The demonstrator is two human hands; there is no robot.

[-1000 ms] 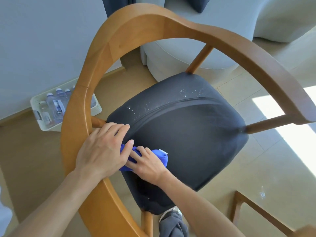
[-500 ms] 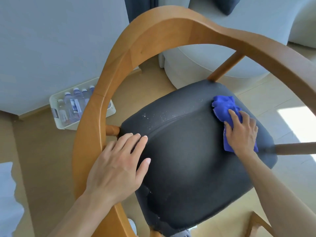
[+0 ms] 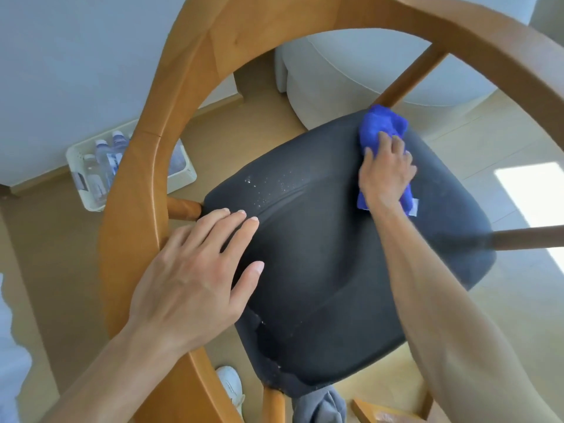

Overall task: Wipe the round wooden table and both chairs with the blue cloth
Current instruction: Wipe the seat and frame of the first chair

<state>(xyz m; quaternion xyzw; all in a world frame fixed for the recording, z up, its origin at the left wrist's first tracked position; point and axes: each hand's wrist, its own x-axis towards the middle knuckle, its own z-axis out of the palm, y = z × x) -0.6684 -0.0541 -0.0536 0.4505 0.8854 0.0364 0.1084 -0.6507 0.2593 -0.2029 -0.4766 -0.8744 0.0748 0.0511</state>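
Note:
A wooden chair with a curved back rail (image 3: 131, 209) and a dark padded seat (image 3: 329, 270) fills the view from above. My right hand (image 3: 386, 175) presses the bunched blue cloth (image 3: 381, 125) onto the seat's far right part, near a back spindle. My left hand (image 3: 195, 276) lies with straight fingers over the rail's left side, fingertips reaching onto the seat. White specks dot the seat's far left area (image 3: 268, 187). The round table is out of view.
A white basket of water bottles (image 3: 91, 172) stands on the floor by the wall, left of the chair. A pale upholstered seat (image 3: 351, 87) is behind it. Part of another wooden chair frame (image 3: 375, 413) shows at the bottom right. My white shoe (image 3: 230, 389) is below.
My right hand carried the cloth from the seat's near left edge across to the far right, then slightly farther toward the back spindle. My left hand stayed on the rail.

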